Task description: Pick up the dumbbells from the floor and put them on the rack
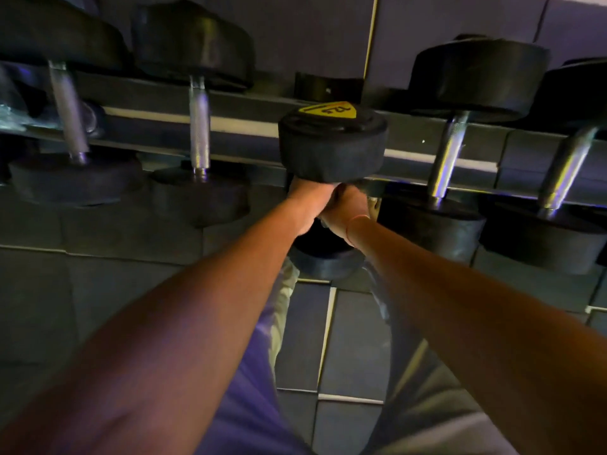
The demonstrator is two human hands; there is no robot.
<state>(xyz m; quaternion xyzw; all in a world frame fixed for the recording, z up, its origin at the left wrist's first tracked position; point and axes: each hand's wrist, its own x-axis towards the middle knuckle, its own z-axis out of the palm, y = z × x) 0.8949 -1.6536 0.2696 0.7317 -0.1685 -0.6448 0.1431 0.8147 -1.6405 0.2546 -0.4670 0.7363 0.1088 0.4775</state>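
The view looked down from head height at a dimly lit dumbbell rack running across the upper half of the picture, above a floor of dark rubber tiles.

At the far left, a black dumbbell with a silver knurled handle lay across the rack rails, its near head hanging over the front rail. Just beside it to the right lay a second racked dumbbell, lined up the same way.

In the centre, both of the person's bare forearms reached forward and met at the handle of a black rubber dumbbell with a yellow label on its far end. The left hand was wrapped around the handle just under the far head, and the right hand, with a thin band at the wrist, was clasped around the same handle right beside it, the two hands touching. The handle itself was hidden by the hands. The dumbbell was held in the gap between the racked ones, its far head over the rails and its near head below the hands, in front of the rack; I could not tell whether it rested on the rails yet.

To the right, a third racked dumbbell lay across the rails, and a fourth dumbbell sat at the far right edge. At the bottom, the person's pale trousers showed, blurred.
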